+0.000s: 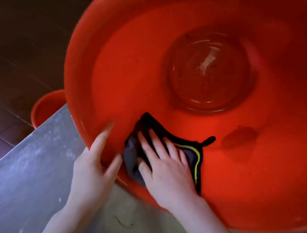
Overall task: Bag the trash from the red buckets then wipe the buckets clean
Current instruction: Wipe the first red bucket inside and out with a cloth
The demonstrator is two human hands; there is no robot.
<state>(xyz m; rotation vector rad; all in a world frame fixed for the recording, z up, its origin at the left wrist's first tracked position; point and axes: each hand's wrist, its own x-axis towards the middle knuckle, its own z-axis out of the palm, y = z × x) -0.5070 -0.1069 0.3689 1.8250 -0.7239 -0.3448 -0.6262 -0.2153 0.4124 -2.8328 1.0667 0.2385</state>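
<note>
A large red bucket (265, 142) fills most of the view, tilted toward me on a metal counter. Its round bottom (210, 68) looks wet and speckled. My left hand (91, 168) grips the near rim of the bucket, thumb inside, fingers stretched along the outer edge. My right hand (165, 164) presses a dark grey cloth (192, 154) with black trim and a yellow stripe flat against the inner wall, just inside the rim. The fingers of that hand lie spread and straight on the cloth.
A second red bucket (45, 106) stands on the dark tiled floor (10, 55) beyond the counter's far edge. The steel counter (28, 177) runs left and below the bucket, with a small green scrap (124, 223) on it.
</note>
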